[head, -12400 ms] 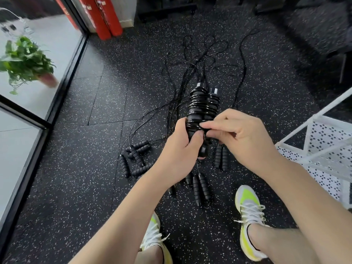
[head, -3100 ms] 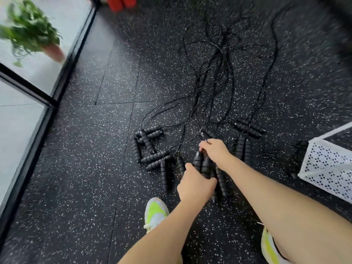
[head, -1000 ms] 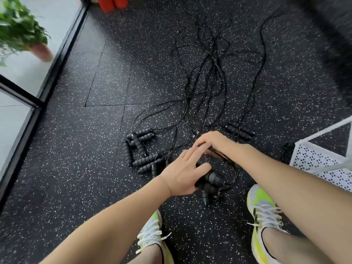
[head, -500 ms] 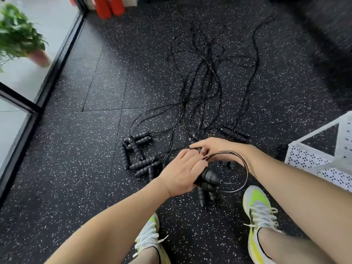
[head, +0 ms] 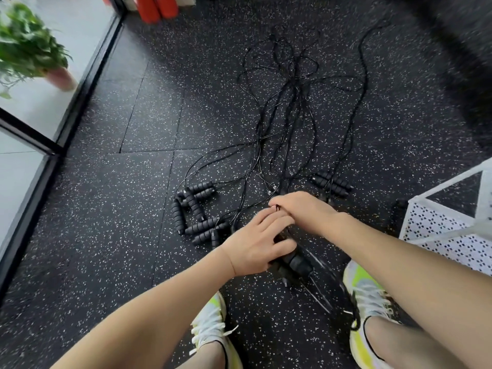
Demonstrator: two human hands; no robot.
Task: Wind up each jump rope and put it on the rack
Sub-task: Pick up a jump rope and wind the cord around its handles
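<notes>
Two hands at frame centre: left hand [head: 255, 246] grips black ribbed foam handles [head: 296, 261]; right hand [head: 303, 211] pinches thin black cord [head: 277, 208], loop since drawn tight; winding under way.

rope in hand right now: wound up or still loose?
Barely wound. The left hand grips the paired handles; the right hand pinches the cord, which blurs in a loose loop beside them. No coils show around the handles.
</notes>
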